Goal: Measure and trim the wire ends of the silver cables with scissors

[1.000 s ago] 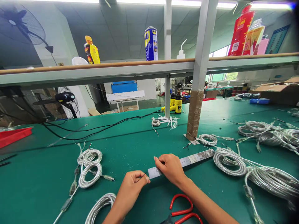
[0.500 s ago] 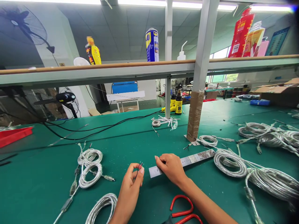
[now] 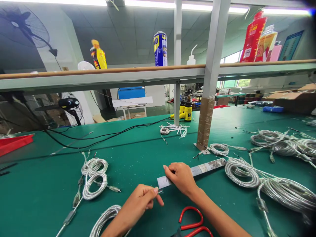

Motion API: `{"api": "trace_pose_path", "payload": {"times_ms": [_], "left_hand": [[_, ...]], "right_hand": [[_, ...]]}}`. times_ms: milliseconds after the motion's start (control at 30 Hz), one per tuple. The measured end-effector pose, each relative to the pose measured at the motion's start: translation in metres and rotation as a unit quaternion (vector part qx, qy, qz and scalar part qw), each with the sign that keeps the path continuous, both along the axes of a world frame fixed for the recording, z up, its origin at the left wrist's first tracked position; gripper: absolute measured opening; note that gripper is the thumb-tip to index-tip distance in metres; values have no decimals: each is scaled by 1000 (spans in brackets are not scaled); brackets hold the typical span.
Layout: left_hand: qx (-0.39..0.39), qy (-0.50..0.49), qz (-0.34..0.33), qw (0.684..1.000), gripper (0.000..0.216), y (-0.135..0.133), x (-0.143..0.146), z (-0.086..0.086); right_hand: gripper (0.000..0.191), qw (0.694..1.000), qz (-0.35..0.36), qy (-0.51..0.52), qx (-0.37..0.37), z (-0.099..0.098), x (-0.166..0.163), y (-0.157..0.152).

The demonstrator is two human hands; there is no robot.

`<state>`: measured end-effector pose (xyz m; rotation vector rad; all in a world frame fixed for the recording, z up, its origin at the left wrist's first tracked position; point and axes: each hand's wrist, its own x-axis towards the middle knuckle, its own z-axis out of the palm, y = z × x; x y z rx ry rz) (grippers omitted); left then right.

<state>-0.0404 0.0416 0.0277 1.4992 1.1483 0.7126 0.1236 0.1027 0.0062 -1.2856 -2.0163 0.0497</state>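
Note:
My left hand (image 3: 145,199) pinches a thin cable between thumb and forefinger. The cable's clear-silvery tip (image 3: 160,192) sticks out to the right, just below the near end of a metal ruler (image 3: 162,182). My right hand (image 3: 180,177) is closed over that ruler, its curled fingers mostly hidden from me. The ruler lies slanted on the green table (image 3: 138,161), its far end by a coil of silver cable (image 3: 242,172). Below my hands are red-handled scissors (image 3: 191,227), partly out of frame. Another silver coil (image 3: 106,220) rests left of my left forearm.
Coiled cables with connectors (image 3: 95,179) lie at the left, and more coils (image 3: 291,194) at the right. A tape-wrapped post (image 3: 204,125) rises behind the ruler. Yellow heat guns (image 3: 186,112) stand farther back. A shelf (image 3: 123,75) with bottles crosses above.
My left hand has turned over and moved right and down, bringing the cable tip toward the ruler's end. Red and black wires seen in it before are now hidden. My right hand stays put.

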Motion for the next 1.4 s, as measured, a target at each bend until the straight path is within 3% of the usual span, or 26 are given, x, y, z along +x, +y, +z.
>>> {"api": "trace_pose_path", "payload": {"times_ms": [100, 567, 967, 1167, 1300, 1400], "left_hand": [[-10, 12, -41, 999, 45, -3, 1, 4], [-59, -26, -81, 995, 41, 1, -3, -5], [-64, -19, -68, 995, 42, 3, 0, -7], [-47, -45, -39, 997, 45, 5, 0, -11], [-49, -89, -9, 995, 40, 9, -3, -19], [-47, -111, 30, 992, 35, 9, -5, -19]], "right_hand": [[44, 1000, 11, 1, -4, 2, 2, 0], [43, 999, 49, 1, -13, 1, 3, -2], [45, 999, 34, -23, -14, 1, 5, -2], [42, 998, 28, -59, -24, -8, 3, -3], [25, 995, 75, -52, -32, -10, -2, -9], [19, 971, 185, 84, -126, -5, -6, -15]]}}
